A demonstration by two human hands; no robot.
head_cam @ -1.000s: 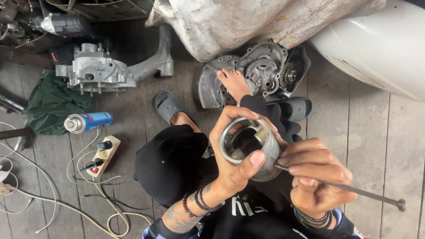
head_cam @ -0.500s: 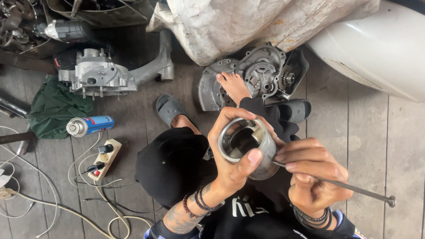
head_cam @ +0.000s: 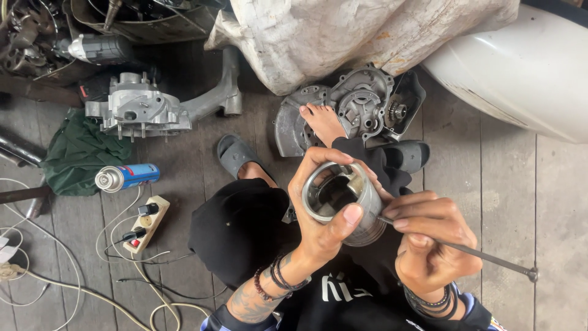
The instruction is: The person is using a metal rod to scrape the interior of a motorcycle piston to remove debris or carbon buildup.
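Note:
My left hand (head_cam: 318, 214) grips a hollow metal piston (head_cam: 343, 199), open end up, thumb on its near rim and fingers wrapped around the far side. My right hand (head_cam: 429, 242) pinches a thin metal rod (head_cam: 490, 258) whose tip meets the right side of the piston; the rod's other end points right. Both are held above my lap, over black trousers. My bare foot (head_cam: 321, 122) rests on a grey engine cover (head_cam: 361, 104) lying on the wooden floor.
A grey engine crankcase (head_cam: 138, 110) sits at upper left beside a green cloth (head_cam: 76, 153). A blue spray can (head_cam: 125, 178), a power strip (head_cam: 147, 224) and loose cables lie left. Sandals (head_cam: 236, 153), a white sack (head_cam: 361, 34) and a white scooter panel (head_cam: 527, 67) surround me.
The view has drifted slightly, shifting the floor items. Both hands keep their hold on the piston and rod, with the rod tip staying at the piston's side.

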